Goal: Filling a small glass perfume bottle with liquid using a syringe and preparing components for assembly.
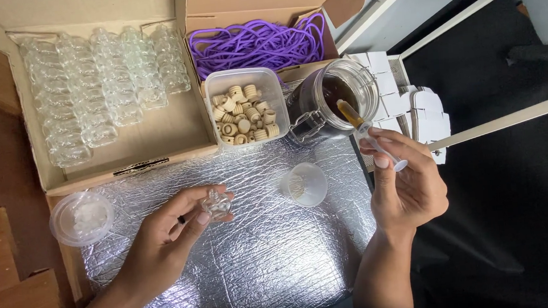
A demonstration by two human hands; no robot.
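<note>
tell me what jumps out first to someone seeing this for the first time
The tangle of purple cord in the open box at top centre draws the eye, above a tub of pale ridged stoppers. Rows of small clear glass bottles fill the cardboard box on the left. On the crinkled silver mat, the left hand holds a small glass bottle, while the right hand dips a syringe into a jar of dark liquid.

A small craft or packing bench, likely home-run. Just beyond the left hand (163, 237) sits a cardboard box (155, 140) of empty little glass bottles (96, 83); further off, a tub of cork stoppers (245, 114) and purple cord (259, 44). Under both hands lies silver foil matting (263, 259) (crinkled, quilted), and by the right hand (407, 186) are folded white cartons (417, 107).
</note>
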